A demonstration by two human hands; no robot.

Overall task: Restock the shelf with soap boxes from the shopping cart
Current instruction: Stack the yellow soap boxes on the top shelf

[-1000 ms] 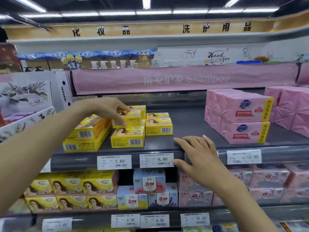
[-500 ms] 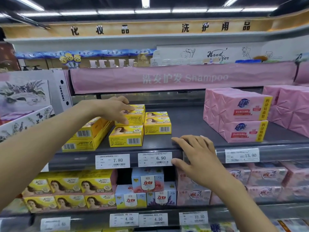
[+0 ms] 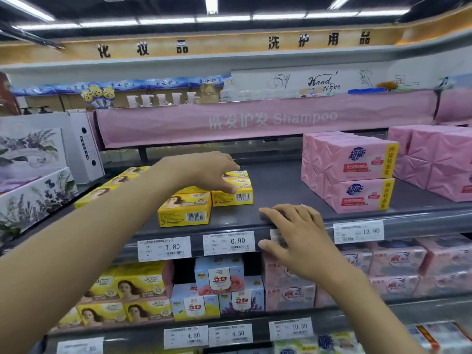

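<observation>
— Where are the soap boxes?

— On the left half of the grey shelf (image 3: 281, 187). A row of yellow soap boxes (image 3: 115, 181) runs back, partly hidden behind my left forearm. Just right of it, a single yellow box (image 3: 185, 213) lies near the front edge, above the 7.80 price tag (image 3: 164, 247). Behind that stands a short stack of yellow boxes (image 3: 233, 196).

— And your left hand?

— My left hand (image 3: 209, 172) holds that stack, fingers curled over the top, thumb on the barcode face. Two or three boxes, I think; my fingers cover the top.

— The other one?

— My right hand (image 3: 298, 231) lies flat on the shelf's front lip, fingers spread, holding nothing, thumb beside the 6.90 price tag (image 3: 229, 241). Stacked pink soap packs (image 3: 350, 175) stand further right.
</observation>
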